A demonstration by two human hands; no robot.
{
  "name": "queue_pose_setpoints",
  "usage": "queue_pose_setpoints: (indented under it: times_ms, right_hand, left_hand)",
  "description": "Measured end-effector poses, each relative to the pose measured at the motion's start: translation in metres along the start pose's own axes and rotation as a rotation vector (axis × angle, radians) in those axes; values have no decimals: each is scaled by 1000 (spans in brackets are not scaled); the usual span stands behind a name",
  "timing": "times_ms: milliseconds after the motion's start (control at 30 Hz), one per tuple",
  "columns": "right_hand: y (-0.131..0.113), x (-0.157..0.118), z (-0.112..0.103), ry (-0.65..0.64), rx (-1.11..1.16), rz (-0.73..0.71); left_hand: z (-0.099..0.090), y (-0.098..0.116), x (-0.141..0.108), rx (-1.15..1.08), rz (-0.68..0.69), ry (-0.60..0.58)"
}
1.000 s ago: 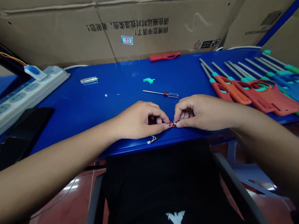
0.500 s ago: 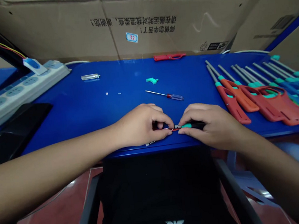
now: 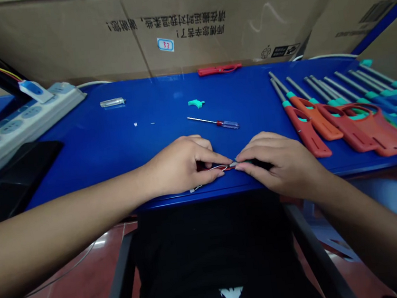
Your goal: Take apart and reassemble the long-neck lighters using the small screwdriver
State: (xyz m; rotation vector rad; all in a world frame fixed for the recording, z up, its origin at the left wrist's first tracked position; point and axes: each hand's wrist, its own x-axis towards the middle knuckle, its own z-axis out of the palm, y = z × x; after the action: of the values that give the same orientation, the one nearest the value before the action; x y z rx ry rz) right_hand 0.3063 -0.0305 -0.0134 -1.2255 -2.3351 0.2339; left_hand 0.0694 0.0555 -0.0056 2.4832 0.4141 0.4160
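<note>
Red plastic, a narrow piece (image 3: 227, 169) threaded with thin pale wires (image 3: 218, 167), lies low between your hands at the front of the blue tabletop (image 3: 91, 154), its long axis running left to right along the edge. Your right hand (image 3: 282, 158) is nearer its grey metal end piece (image 3: 233, 164), thumb and forefinger pinched on it; your left hand (image 3: 181, 165) spans the wires just left of that, thumb and forefinger apart, whether gripping you cannot tell. Beyond lie a clear-handled screwdriver (image 3: 228, 124) and a turquoise curved plastic part (image 3: 196, 103).
</note>
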Motion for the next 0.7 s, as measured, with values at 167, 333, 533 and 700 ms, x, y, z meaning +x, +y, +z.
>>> queue_pose_setpoints:
  times_ms: [167,333,533,700]
  right_hand:
    - [1,-2,-5,-43,-8,-1]
    - [3,-1,-5,-82,-87,-37]
    - [2,4,-5,-111,-105,-80]
    - [-2,9,-8,-149,-116,-44]
  left_hand:
    - [-1,1,1,16,10,-2]
    - [-3,3,2,55,-13,-16]
    - [-5,4,3,37,-32,-12]
    - [-6,6,1,15,-57,7]
